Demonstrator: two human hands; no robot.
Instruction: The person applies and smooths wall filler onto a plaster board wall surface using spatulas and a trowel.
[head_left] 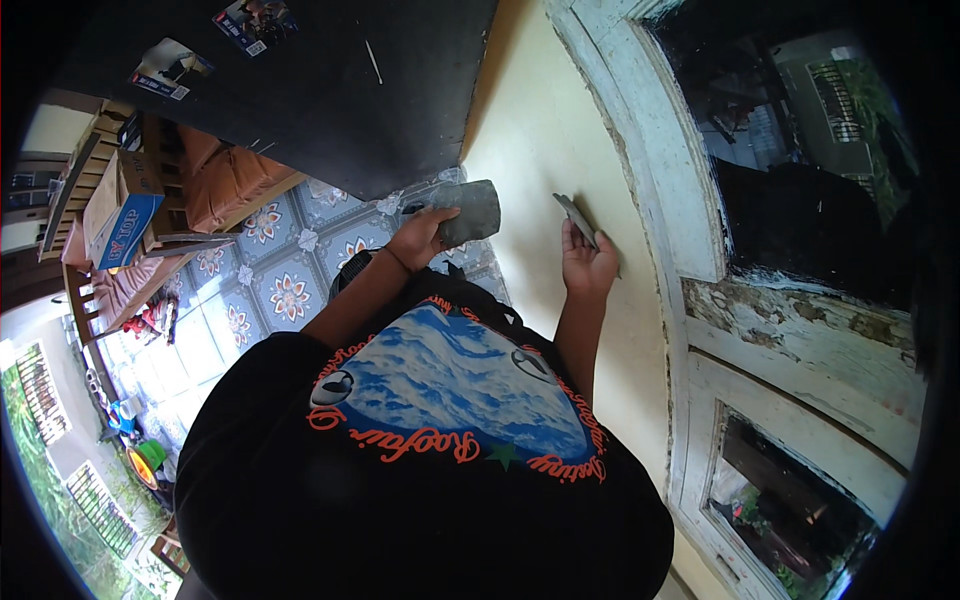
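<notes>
My left hand [414,241] is closed on one end of a dark grey, flat rectangular piece [472,214] with a worn-looking face; its exact kind is unclear. The piece is held out in front of my body, above the tiled floor. Close to the cream wall [547,150], my right hand [588,268] grips a thin grey-green flat piece [575,216], seen nearly edge-on. Whether this thin piece touches the wall, I cannot tell. A dark cord circles my left wrist.
A black panel or cabinet [330,100] with stickers stands ahead. To the right is a white-framed window with peeling paint [690,150]. On the left are a wooden bench with orange-brown cushions [235,185] and a cardboard box [125,210], over a patterned tile floor [285,290].
</notes>
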